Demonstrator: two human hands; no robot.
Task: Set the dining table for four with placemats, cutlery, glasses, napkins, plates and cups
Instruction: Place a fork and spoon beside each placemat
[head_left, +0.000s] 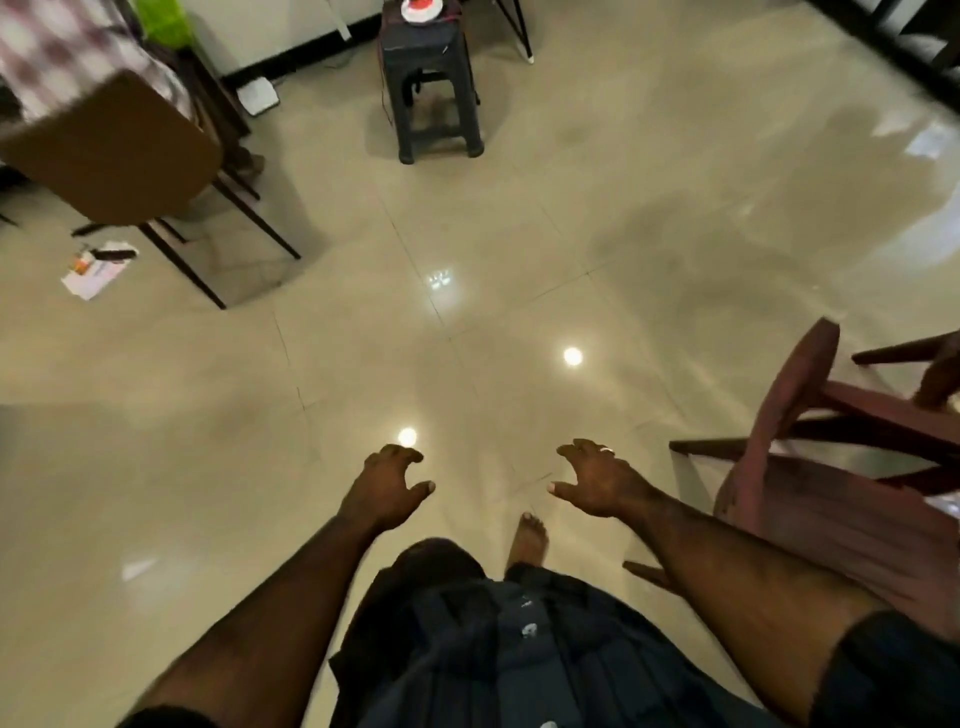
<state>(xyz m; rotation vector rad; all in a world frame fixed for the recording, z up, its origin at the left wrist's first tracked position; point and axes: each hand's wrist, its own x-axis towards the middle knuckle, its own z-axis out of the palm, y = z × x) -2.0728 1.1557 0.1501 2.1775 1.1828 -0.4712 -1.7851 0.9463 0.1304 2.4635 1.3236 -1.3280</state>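
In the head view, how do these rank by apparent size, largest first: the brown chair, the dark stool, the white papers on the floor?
1. Brown chair, largest.
2. Dark stool.
3. White papers, smallest.
The chair is nearer the camera, so its true size against the stool stays unsure.

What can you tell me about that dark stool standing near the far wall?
The stool is dark grey and looks like moulded plastic, with a square top, four splayed legs and crossbars between them. It stands upright on the shiny tiled floor, close to the wall's dark skirting. A round red and white thing sits on its top, partly cut off by the picture's edge. Thin cables hang down its sides. Nothing else touches it.
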